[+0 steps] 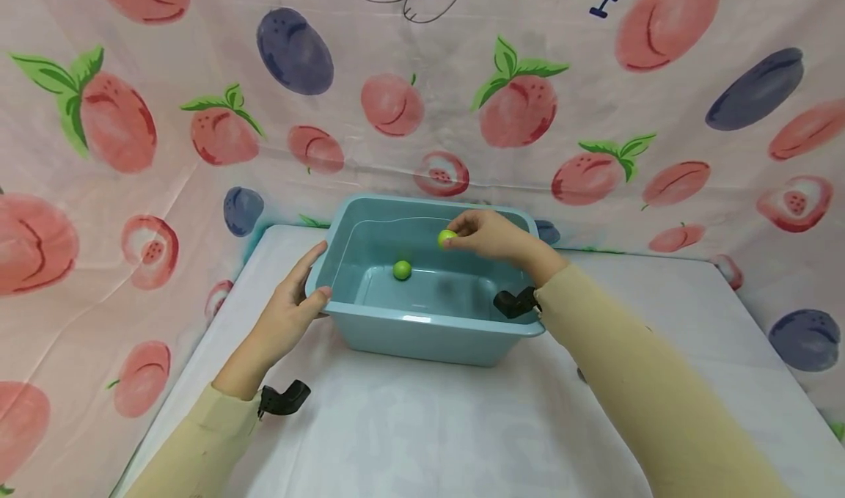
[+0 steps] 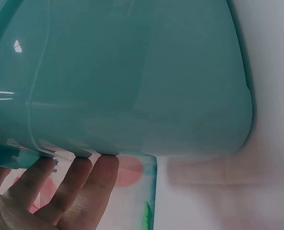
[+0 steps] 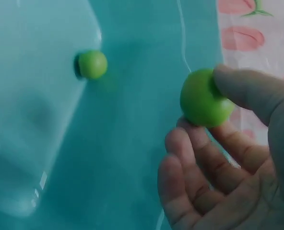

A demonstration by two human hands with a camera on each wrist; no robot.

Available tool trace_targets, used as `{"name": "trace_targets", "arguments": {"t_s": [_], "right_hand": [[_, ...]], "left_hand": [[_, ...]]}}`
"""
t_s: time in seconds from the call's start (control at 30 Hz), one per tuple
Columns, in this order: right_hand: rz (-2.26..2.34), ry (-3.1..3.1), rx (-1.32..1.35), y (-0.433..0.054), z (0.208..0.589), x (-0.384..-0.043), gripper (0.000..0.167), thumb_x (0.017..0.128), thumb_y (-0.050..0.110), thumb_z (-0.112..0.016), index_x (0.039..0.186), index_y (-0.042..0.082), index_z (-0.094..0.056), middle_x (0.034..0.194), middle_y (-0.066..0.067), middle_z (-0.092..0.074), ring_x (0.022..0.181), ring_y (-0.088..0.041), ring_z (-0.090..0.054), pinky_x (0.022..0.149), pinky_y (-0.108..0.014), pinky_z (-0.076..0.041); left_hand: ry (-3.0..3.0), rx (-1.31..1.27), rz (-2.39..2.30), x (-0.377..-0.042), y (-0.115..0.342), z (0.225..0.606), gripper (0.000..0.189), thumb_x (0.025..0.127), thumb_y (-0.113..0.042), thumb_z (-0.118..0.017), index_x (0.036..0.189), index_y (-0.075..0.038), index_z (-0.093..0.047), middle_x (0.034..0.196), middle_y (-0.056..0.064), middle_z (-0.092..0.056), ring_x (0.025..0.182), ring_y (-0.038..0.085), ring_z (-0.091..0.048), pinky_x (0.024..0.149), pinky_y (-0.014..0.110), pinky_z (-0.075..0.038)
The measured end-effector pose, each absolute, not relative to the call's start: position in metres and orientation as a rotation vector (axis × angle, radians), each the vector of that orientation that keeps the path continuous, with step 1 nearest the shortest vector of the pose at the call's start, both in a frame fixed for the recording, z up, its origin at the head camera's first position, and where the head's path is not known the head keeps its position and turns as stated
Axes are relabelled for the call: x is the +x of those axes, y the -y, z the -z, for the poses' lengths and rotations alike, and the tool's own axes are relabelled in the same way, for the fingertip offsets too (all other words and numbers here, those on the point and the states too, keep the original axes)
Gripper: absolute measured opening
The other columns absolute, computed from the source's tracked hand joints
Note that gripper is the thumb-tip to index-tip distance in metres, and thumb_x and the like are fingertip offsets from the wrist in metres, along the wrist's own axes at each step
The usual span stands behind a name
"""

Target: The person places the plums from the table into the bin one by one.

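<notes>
A blue-green plastic basin (image 1: 422, 337) stands on the white table. My left hand (image 1: 284, 318) holds its left end, thumb by the front rim and the other fingers along the outer side; in the left wrist view those fingers (image 2: 77, 184) touch the basin wall (image 2: 132, 86). Over the basin's inside, my right hand (image 1: 491, 235) pinches a small green ball (image 3: 207, 98), much like a lime, between thumb and fingertips. A second green ball (image 1: 402, 270) lies on the basin floor, left of the middle.
White cloth covers the table (image 1: 409, 425). Behind the basin hangs a fruit-printed curtain (image 1: 264, 182), which also runs along the left side. A small dark object (image 1: 582, 375) shows partly from behind the right sleeve (image 1: 634, 366).
</notes>
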State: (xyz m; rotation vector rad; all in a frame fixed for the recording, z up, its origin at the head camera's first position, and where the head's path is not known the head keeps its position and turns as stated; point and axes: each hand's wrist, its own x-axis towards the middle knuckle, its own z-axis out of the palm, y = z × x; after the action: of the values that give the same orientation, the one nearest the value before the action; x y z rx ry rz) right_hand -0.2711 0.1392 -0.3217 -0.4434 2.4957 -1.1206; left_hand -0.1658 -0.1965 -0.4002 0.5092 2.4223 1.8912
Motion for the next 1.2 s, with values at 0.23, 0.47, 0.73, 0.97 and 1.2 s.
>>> {"name": "trace_targets", "arguments": {"t_s": [0.23,0.47,0.73,0.97,1.2], "right_hand": [[1.092,-2.470,-0.421,-0.137,0.323,-0.268,0.034,0.090,0.032,-0.070,0.116,0.012,-0.062,0.112,-0.006,-0.062,0.107,-0.025,-0.054,0.093,-0.043,-0.045],[1.076,-2.465,-0.412,-0.137,0.325,-0.270,0.034,0.090,0.032,-0.070,0.116,0.012,-0.061,0.114,-0.006,-0.062,0.108,-0.024,-0.055,0.094,-0.043,-0.045],[1.074,-2.461,-0.422,-0.137,0.324,-0.268,0.036,0.089,0.033,-0.070,0.117,0.013,-0.061,0.114,-0.006,-0.062,0.109,-0.024,-0.054,0.095,-0.043,-0.044],[1.077,-2.467,-0.427,-0.136,0.322,-0.267,0.038,0.090,0.033,-0.069,0.122,0.013,-0.060,0.117,-0.005,-0.060,0.111,-0.023,-0.053,0.096,-0.044,-0.044],[1.201,-2.447,-0.453,-0.144,0.315,-0.261,0.045,0.091,0.037,-0.068,0.128,0.014,-0.057,0.118,-0.006,-0.059,0.111,-0.024,-0.054,0.096,-0.043,-0.045]], "left_hand": [[-2.433,0.502,-1.879,-0.166,0.197,0.401,0.064,0.100,-0.020,-0.049,0.154,-0.036,-0.018,0.158,-0.002,-0.018,0.133,0.033,-0.038,0.085,0.044,-0.052],[-2.425,0.503,-1.885,-0.166,0.197,0.401,0.064,0.100,-0.020,-0.048,0.154,-0.036,-0.018,0.158,-0.002,-0.018,0.133,0.032,-0.037,0.085,0.045,-0.052],[-2.424,0.507,-1.886,-0.166,0.197,0.402,0.064,0.100,-0.020,-0.049,0.155,-0.035,-0.018,0.158,-0.003,-0.017,0.134,0.032,-0.036,0.086,0.046,-0.052],[-2.426,0.519,-1.889,-0.166,0.197,0.403,0.064,0.101,-0.021,-0.049,0.155,-0.034,-0.018,0.158,-0.001,-0.017,0.134,0.034,-0.036,0.086,0.046,-0.052],[-2.406,0.513,-1.902,-0.165,0.196,0.401,0.064,0.101,-0.019,-0.049,0.155,-0.035,-0.018,0.157,0.002,-0.020,0.133,0.035,-0.037,0.086,0.045,-0.052]]}}
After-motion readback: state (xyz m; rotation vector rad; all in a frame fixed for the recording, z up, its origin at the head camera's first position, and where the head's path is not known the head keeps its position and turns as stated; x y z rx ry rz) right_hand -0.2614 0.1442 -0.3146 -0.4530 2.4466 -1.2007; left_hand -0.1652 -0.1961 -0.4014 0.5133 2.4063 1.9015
